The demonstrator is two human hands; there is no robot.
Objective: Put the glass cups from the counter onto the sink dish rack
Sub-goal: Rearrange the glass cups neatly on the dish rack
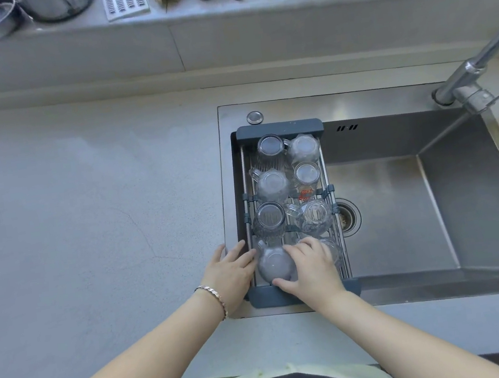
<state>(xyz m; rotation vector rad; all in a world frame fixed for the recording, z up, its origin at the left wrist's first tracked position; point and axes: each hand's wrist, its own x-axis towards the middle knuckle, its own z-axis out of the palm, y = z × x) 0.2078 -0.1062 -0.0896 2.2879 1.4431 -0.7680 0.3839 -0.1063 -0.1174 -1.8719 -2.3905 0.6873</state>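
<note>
Across the left end of a steel sink (404,216), set in a pale grey counter (72,228): dark-framed dish rack (278,129) filled with clear glass cups, mouths down. Nearest cup (274,265), frosted-looking, at the rack's near left corner, clasped by right hand (312,267); left hand (229,272) open, flat against the rack's left rail. Faucet (477,70) far right.

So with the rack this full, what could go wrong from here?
1. The dish rack is packed with inverted glass cups standing close together; seating the near-left cup under the right hand could knock it against its neighbours.
2. The left hand rests at the rack's left rail; a push might shift the rack over the sink.
</note>
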